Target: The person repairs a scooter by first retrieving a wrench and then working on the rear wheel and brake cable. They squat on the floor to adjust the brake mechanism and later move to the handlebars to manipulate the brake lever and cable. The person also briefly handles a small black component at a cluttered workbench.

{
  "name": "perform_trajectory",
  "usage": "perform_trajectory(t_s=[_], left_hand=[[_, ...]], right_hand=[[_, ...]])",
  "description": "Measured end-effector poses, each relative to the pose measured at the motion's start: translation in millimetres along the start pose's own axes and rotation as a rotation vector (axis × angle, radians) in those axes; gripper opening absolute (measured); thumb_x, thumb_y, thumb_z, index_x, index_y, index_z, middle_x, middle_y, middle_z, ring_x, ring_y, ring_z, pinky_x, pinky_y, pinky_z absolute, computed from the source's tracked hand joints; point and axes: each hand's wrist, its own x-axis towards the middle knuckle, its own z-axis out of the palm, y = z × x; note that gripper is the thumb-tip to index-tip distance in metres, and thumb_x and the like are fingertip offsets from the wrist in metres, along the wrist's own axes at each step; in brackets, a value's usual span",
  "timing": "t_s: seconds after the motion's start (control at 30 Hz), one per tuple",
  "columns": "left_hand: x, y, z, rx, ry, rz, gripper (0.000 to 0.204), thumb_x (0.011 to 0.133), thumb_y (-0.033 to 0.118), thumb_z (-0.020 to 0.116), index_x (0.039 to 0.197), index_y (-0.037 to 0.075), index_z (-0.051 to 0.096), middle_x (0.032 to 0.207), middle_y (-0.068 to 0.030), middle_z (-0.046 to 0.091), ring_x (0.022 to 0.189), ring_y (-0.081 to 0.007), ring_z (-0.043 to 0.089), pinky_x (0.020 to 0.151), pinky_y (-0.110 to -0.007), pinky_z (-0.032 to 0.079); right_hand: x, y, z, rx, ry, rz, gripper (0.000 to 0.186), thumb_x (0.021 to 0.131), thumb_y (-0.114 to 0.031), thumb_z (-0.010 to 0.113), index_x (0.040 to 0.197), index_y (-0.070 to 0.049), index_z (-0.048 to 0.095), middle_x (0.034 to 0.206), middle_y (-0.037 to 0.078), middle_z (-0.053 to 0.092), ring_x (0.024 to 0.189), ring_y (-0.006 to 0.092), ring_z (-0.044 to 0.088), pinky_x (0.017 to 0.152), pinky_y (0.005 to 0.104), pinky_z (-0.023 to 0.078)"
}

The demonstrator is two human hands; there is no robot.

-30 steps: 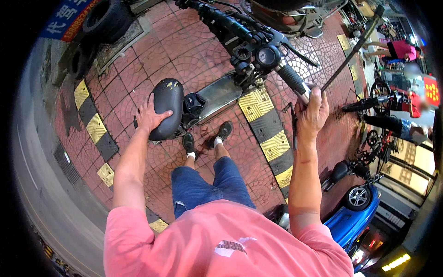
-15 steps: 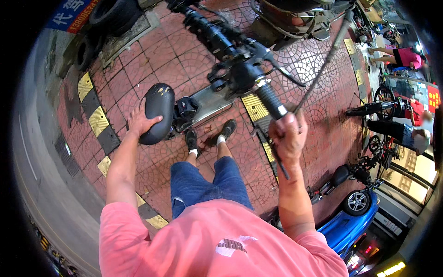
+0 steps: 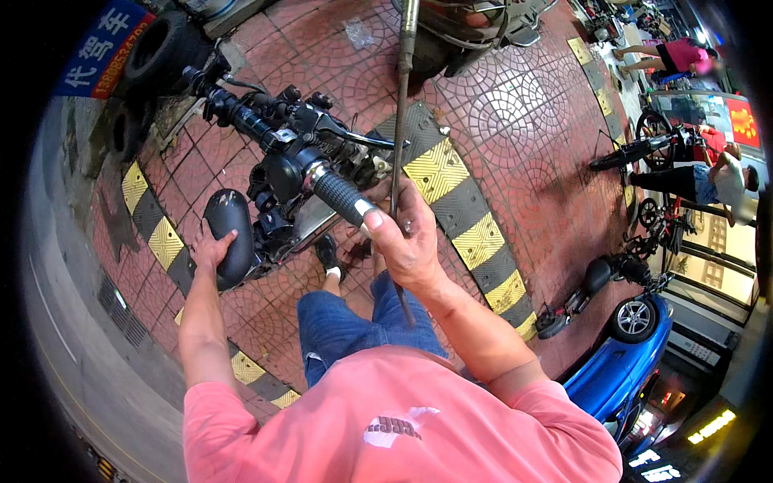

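Observation:
My right hand [image 3: 412,251] is closed round a long thin metal rod [image 3: 402,105], which runs nearly upright through the view and is thicker towards its far end. The thumb of that hand lies against the end of a black ribbed handlebar grip [image 3: 340,196]. The handlebar [image 3: 250,122], with a brake lever and cables, belongs to a small electric scooter. My left hand [image 3: 210,253] grips the black scooter seat [image 3: 229,229] from its left side, thumb on top. The seat cover has worn, pale scratches at its far end.
Black and yellow speed-bump strips [image 3: 455,205] cross the red tiled pavement. Old tyres [image 3: 157,56] lie at far left; another scooter [image 3: 475,28] stands ahead. To the right are a blue car [image 3: 616,350], parked two-wheelers [image 3: 600,282] and two people. A road [image 3: 60,266] runs along the left.
The handlebar and seat have shifted left and nearer. My right hand has moved left with the rod, which has swung from slanting right to nearly upright. My left hand stays on the seat.

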Motion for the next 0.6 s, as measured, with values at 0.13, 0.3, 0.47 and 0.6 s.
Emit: perform_trajectory(t_s=[0.13,0.3,0.47,0.6], left_hand=[[14,-8,-2,-0.915,-0.199,0.031,0.101,0.084,0.072,0.056,0.156,0.008,0.026,0.158,-0.0176,0.032,0.145,-0.0339,0.033,0.117,-0.053,0.023],[-50,87,-77,-1.837,-0.305,0.284,0.086,0.095,0.067,0.046,0.147,-0.001,0.037,0.148,-0.0139,0.044,0.130,-0.0305,0.048,0.112,-0.040,0.035],[-110,158,-139,-2.036,-0.268,0.558,0.064,0.098,0.055,0.054,0.136,0.004,0.052,0.131,-0.0082,0.060,0.123,-0.0216,0.054,0.109,-0.038,0.038],[-106,151,-136,-1.988,-0.254,0.475,0.057,0.097,0.052,0.057,0.131,0.006,0.057,0.119,-0.0043,0.065,0.116,-0.0176,0.057,0.106,-0.036,0.039]], right_hand=[[5,-8,3,0.057,-0.001,0.058,0.041,0.088,-0.037,0.070,0.100,0.000,0.055,0.084,0.002,0.055,0.077,0.0099,0.047,0.068,0.0262,0.041],[15,-16,2,0.110,-0.025,0.129,0.032,0.089,-0.030,0.070,0.097,-0.003,0.055,0.081,0.001,0.055,0.070,0.0075,0.048,0.061,0.0245,0.041],[29,-28,3,0.131,-0.018,0.103,0.035,0.090,-0.032,0.070,0.090,-0.009,0.043,0.074,-0.002,0.045,0.055,0.0042,0.039,0.044,0.0211,0.030],[35,-18,-7,0.035,-0.012,0.106,0.048,0.089,-0.046,0.071,0.101,-0.005,0.050,0.075,0.000,0.048,0.056,0.0045,0.040,0.045,0.0208,0.033]])
